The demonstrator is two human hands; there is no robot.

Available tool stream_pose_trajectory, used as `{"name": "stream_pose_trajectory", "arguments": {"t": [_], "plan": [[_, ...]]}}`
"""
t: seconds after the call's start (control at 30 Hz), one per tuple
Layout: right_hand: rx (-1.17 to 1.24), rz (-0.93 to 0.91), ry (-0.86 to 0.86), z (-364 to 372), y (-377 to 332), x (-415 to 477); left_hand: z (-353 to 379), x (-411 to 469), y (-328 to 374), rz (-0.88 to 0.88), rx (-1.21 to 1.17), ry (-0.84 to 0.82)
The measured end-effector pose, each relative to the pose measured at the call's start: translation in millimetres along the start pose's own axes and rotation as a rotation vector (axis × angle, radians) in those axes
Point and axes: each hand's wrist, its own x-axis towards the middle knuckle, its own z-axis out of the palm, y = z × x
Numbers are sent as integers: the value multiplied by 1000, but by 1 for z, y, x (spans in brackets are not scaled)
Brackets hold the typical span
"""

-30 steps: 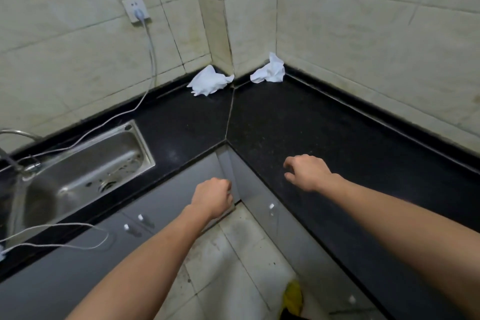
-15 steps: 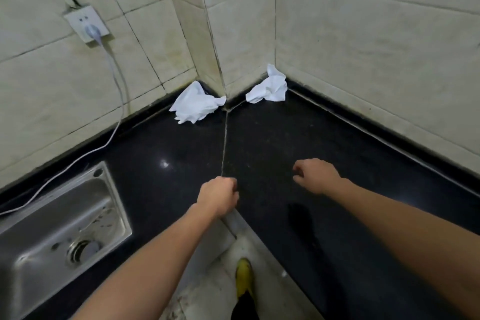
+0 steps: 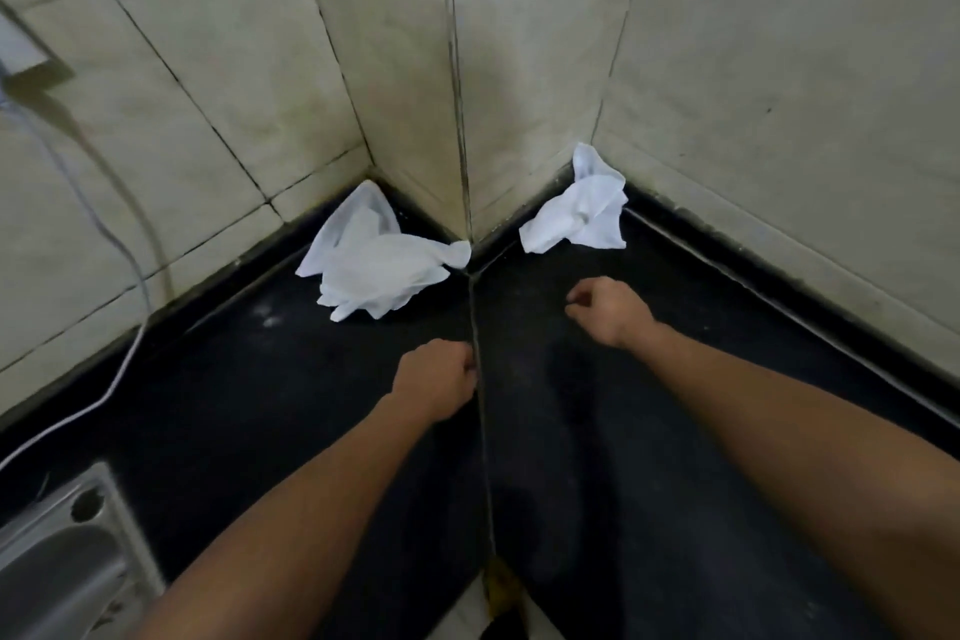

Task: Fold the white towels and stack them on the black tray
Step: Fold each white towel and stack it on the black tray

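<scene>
Two crumpled white towels lie at the back of the black counter point(image 3: 234, 405), against the tiled wall. The larger left towel point(image 3: 374, 265) sits left of the corner seam, the smaller right towel point(image 3: 582, 213) to its right. My left hand point(image 3: 436, 377) hovers over the counter a short way in front of the left towel, fingers curled into a fist and holding nothing. My right hand point(image 3: 608, 309) is below the right towel, fingers curled, also holding nothing. No black tray is in view.
A steel sink point(image 3: 57, 572) occupies the lower left corner. A white cable point(image 3: 104, 244) runs down the left wall from a socket point(image 3: 15, 47) onto the counter. Tiled walls close in the corner behind the towels.
The view has moved closer to the corner, and both hands have reached forward over the counter toward the towels. The sink has slid to the lower left edge.
</scene>
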Motion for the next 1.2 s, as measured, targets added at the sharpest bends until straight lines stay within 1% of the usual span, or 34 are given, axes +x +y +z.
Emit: {"name": "stream_pose_trajectory", "arguments": {"t": [0.13, 0.3, 0.47, 0.57, 0.7, 0.87, 1.03, 1.2], "plan": [[333, 109, 49, 19, -30, 70, 11, 33, -31, -6, -53, -20], [770, 311, 86, 43, -45, 135, 27, 55, -62, -17, -87, -20], [925, 409, 271, 52, -51, 153, 37, 63, -79, -23, -88, -22], [932, 429, 329, 47, -46, 139, 37, 65, -78, -15, -72, -31], [913, 421, 340, 38, -25, 99, 31, 68, -58, 26, -77, -32], [797, 372, 297, 26, 19, 31, 26, 65, -19, 98, -47, -36], [670, 329, 276, 14, 72, -45, 33, 39, 26, 149, -20, -45], [708, 325, 241, 17, 107, -113, 51, 4, 60, 160, 18, -55]]}}
